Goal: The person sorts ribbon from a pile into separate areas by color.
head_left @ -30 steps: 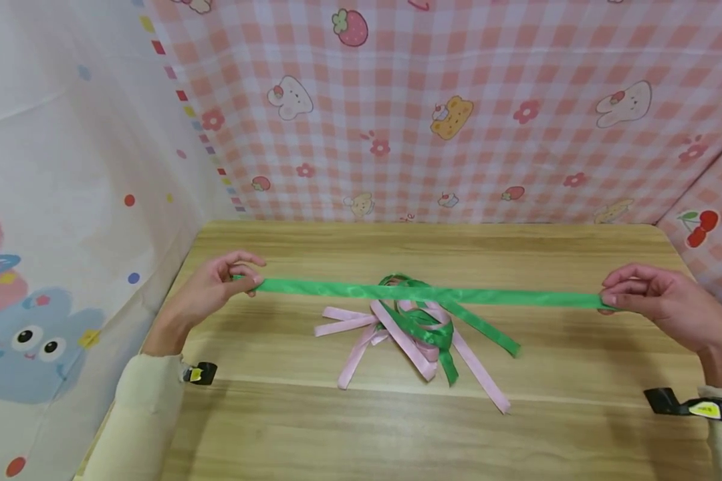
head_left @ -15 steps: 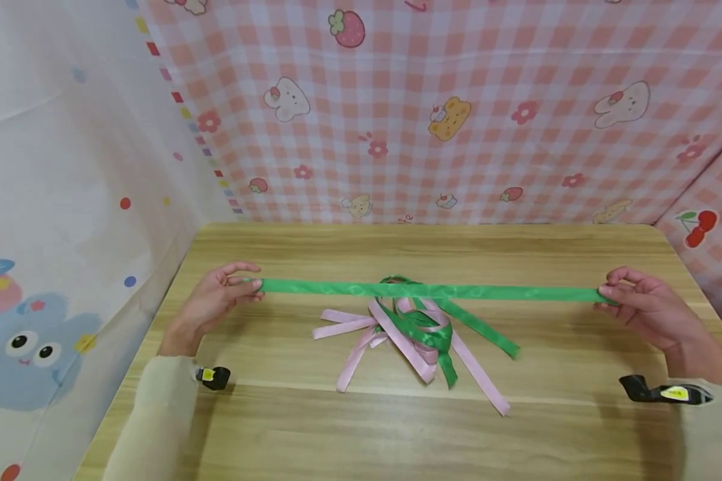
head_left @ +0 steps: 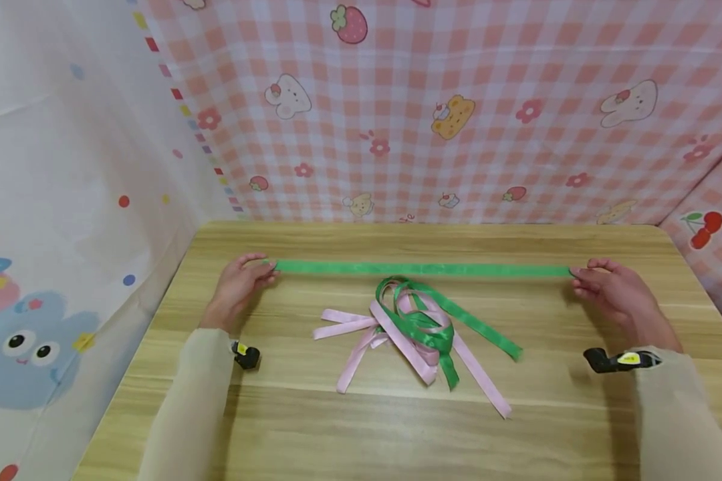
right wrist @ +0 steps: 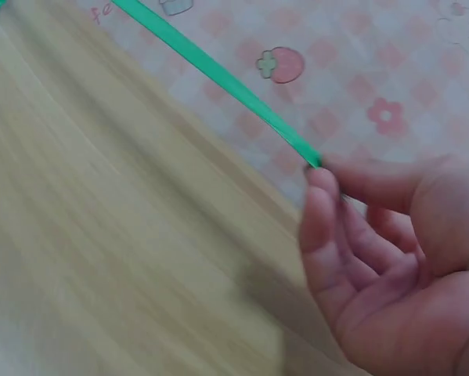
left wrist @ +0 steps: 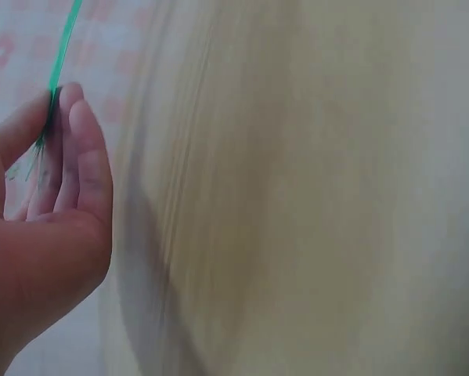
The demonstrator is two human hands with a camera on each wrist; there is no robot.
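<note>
A green satin ribbon is stretched straight between both hands, over the back part of the table. My left hand pinches its left end between thumb and fingers; in the left wrist view a short frayed tail of the ribbon pokes out below the thumb. My right hand pinches the other end, and the right wrist view shows the ribbon running from the fingertips to the upper left. Just in front of the taut strip lies a loose pile of pink ribbons and green ribbons.
The wooden table has a rounded back edge against a pink checked cloth. A white patterned cloth hangs at the left. Small black wrist cameras sit on both sleeves.
Both hands have moved inward and toward the back of the table, carrying the taut green ribbon off the top of the pile. The pile of ribbons has stayed in place.
</note>
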